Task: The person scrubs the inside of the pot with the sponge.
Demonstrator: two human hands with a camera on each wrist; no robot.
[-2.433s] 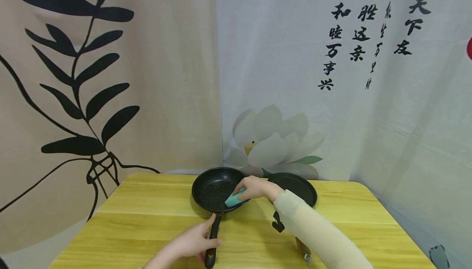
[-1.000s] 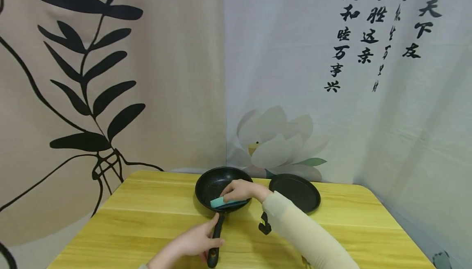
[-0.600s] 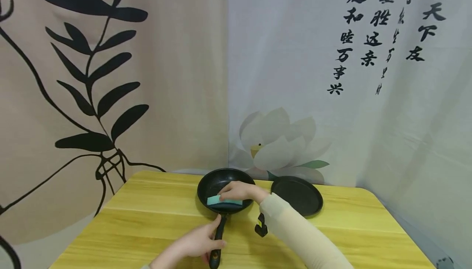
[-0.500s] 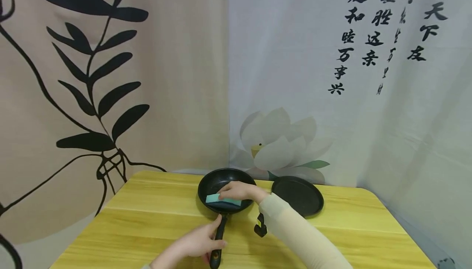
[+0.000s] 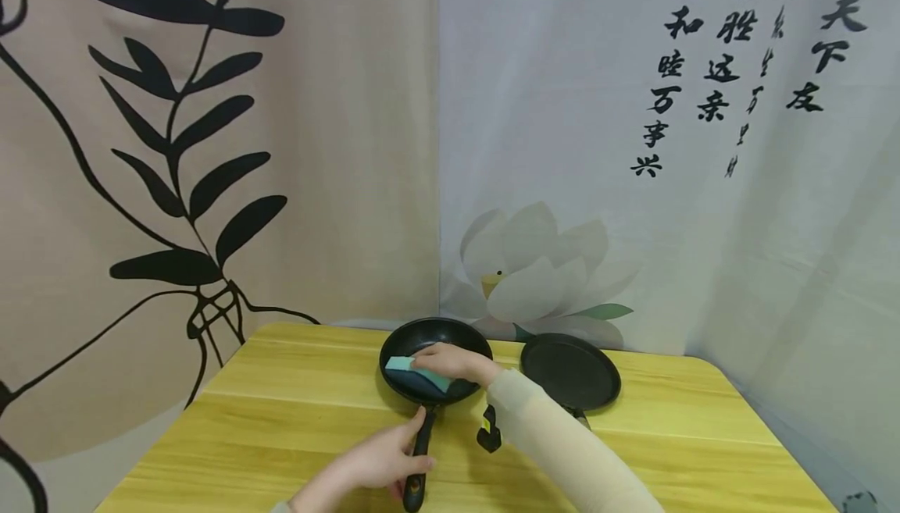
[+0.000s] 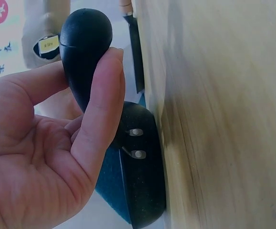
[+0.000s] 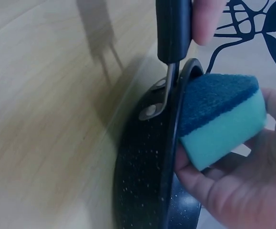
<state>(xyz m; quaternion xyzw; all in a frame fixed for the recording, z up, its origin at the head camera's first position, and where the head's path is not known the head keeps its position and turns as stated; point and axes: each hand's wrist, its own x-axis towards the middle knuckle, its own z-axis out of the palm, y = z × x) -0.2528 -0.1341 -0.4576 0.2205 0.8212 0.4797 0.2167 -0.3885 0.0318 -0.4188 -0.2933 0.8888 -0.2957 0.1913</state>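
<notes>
A black speckled frying pan [image 5: 422, 335] sits on the wooden table, its handle toward me. My left hand [image 5: 383, 454] grips the black handle [image 6: 86, 47], thumb along the top in the head view. Inside the pan, my right hand [image 5: 453, 361] holds a two-layer sponge [image 5: 416, 374], turquoise foam with a dark blue-green scouring side. In the right wrist view, thumb and fingers pinch the foam of the sponge [image 7: 228, 129], and its dark side faces the near pan wall [image 7: 142, 162]. The pan hides some of the right fingertips.
A flat black pan [image 5: 569, 372] lies to the right, its handle mostly hidden behind the right sleeve [image 5: 562, 443]. Below the right wrist hangs a small black device [image 5: 488, 431]. Behind the table [image 5: 302, 388] hangs a printed curtain [image 5: 351, 146].
The right hand has carried the sponge from the pan's right side to its left, and the sponge now tilts its dark side toward me. The left hand stays on the handle.
</notes>
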